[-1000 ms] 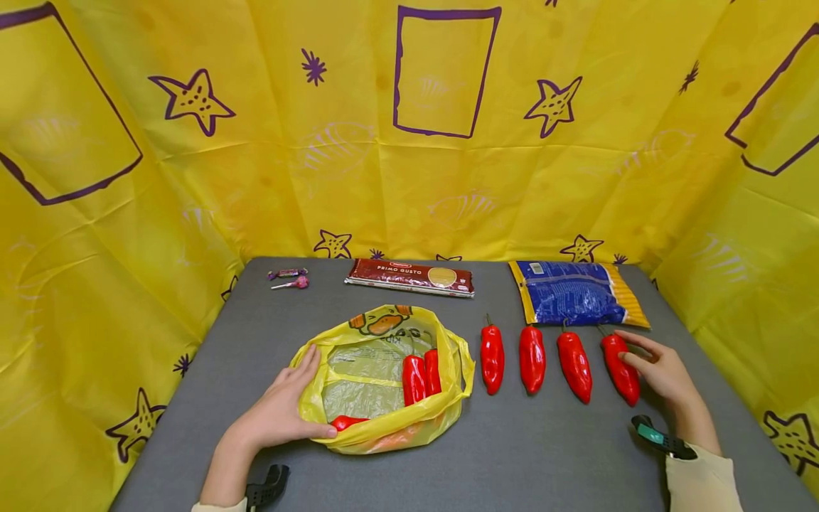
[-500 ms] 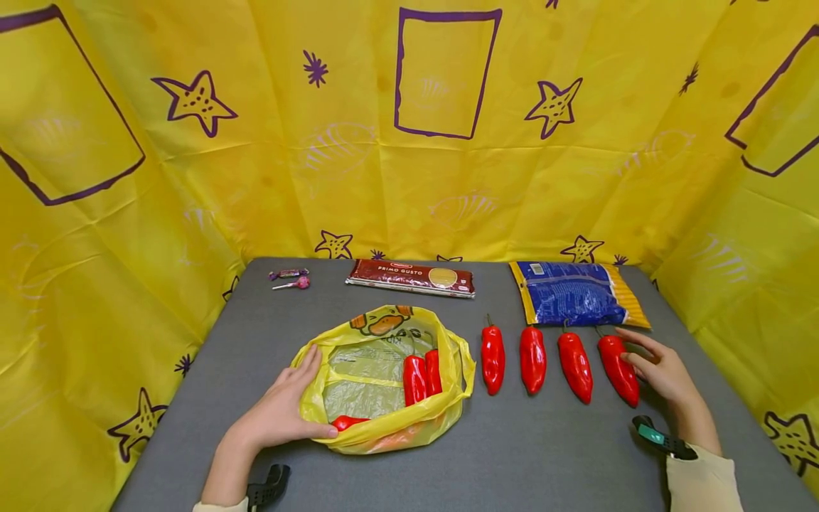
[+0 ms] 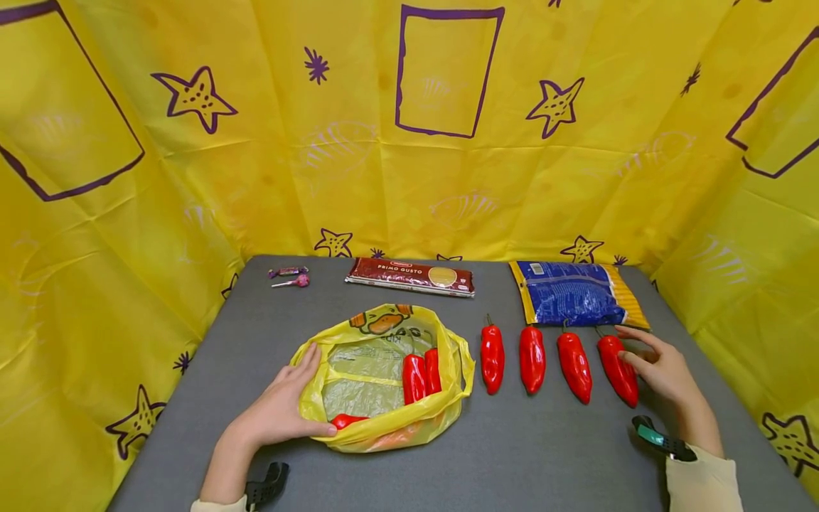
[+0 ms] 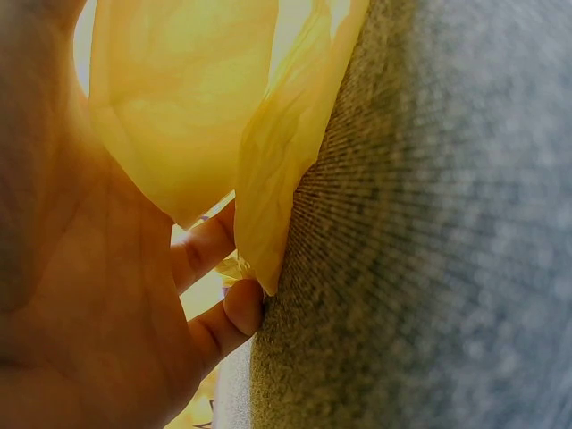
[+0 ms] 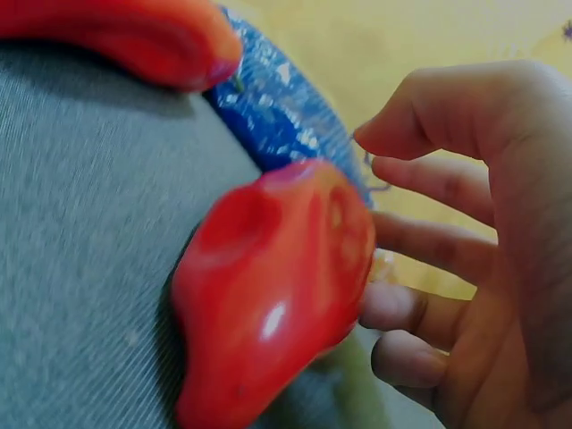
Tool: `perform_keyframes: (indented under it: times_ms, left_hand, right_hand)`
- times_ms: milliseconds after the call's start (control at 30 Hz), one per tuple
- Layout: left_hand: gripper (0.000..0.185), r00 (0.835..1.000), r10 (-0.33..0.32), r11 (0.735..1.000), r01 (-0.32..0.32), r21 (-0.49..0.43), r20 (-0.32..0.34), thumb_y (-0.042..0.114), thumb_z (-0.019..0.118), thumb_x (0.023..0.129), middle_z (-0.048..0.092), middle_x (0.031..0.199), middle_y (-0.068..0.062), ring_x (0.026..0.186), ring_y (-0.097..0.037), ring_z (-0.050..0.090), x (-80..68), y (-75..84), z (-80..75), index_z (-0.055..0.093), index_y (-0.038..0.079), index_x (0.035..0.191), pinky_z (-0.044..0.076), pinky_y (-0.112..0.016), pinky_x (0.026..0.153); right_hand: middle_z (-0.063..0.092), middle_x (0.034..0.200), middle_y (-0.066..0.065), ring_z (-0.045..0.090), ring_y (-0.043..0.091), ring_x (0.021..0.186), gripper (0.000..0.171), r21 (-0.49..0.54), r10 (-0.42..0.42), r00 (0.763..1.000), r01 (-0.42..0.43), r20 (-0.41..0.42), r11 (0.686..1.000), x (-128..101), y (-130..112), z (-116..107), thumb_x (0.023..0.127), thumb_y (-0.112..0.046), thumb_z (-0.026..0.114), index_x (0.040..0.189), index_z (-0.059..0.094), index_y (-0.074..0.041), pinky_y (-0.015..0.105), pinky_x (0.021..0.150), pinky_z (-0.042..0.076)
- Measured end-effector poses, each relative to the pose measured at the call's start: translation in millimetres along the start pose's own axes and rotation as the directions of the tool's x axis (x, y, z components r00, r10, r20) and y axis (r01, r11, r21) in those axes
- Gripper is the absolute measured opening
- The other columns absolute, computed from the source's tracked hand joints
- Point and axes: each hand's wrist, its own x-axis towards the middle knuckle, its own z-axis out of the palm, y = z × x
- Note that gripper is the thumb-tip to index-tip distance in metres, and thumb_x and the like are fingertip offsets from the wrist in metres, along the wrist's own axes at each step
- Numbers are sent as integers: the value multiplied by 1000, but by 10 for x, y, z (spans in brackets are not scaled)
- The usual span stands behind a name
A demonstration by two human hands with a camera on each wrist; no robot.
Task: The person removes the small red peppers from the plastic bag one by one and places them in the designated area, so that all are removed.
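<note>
My left hand [image 3: 281, 402] holds the left side of a yellow plastic bag [image 3: 409, 434], thumb on its front rim. The left wrist view shows fingers [image 4: 223, 326] against the yellow film [image 4: 277, 152]. Inside the wide-mouthed bag lie red peppers, two at the right [image 3: 414, 379] and one partly hidden at the front [image 3: 348, 422]. To the bag's right, several long red peppers [image 3: 532, 360] lie in a row. My right hand [image 3: 665, 370] rests beside the rightmost pepper [image 3: 618, 370], loosely bent fingers at its right side. In the right wrist view the thumb stands apart from that pepper [image 5: 277, 286].
Behind the pepper row lies a blue and yellow packet [image 3: 569, 293]. A dark red spaghetti packet [image 3: 409, 277] is at the back middle. A lollipop [image 3: 294, 282] and a wrapped candy [image 3: 288, 272] lie at the back left. Yellow patterned cloth [image 3: 358, 185] encloses the grey table [image 3: 512, 455].
The rightmost pepper has shifted very slightly left at its stem end between the first frame and now. My left hand and the bag stay in place.
</note>
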Motion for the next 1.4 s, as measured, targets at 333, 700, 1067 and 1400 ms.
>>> perform_keyframes:
  times_ms: [333, 700, 1067, 1400]
  left_hand:
    - [145, 1000, -4, 1000, 4, 5, 3, 80, 85, 67, 10, 179, -13, 136, -33, 42, 8, 0, -6, 16, 6, 170, 43, -60, 108]
    - [145, 1000, -11, 1000, 11, -6, 15, 79, 86, 67, 9, 179, -13, 138, -34, 40, 10, 21, -20, 15, 6, 170, 42, -61, 109]
    - [144, 1000, -13, 1000, 13, -13, 16, 79, 86, 67, 8, 179, -13, 140, -36, 39, 0, 8, -18, 15, 6, 170, 41, -63, 110]
    - [143, 1000, -15, 1000, 15, -15, 16, 77, 86, 68, 8, 179, -13, 141, -38, 39, 2, 6, -21, 15, 6, 170, 40, -65, 110]
  right_hand:
    - [47, 114, -49, 62, 14, 69, 50, -23, -143, 987, 141, -80, 990, 12, -267, -124, 100, -14, 69, 148, 59, -5, 26, 62, 49]
    - [53, 112, -42, 62, 12, 69, 48, -6, -202, 976, 202, -84, 979, 40, -462, -148, 98, -11, 72, 144, 62, -4, 27, 59, 50]
    - [56, 118, -33, 60, 13, 66, 45, 14, -334, 941, 335, -63, 942, 156, -695, 19, 94, -4, 77, 138, 68, -6, 27, 58, 49]
    - [64, 113, -9, 58, 17, 68, 43, 114, -429, 903, 424, 28, 899, 361, -1078, 174, 95, -1, 73, 137, 70, -12, 28, 62, 48]
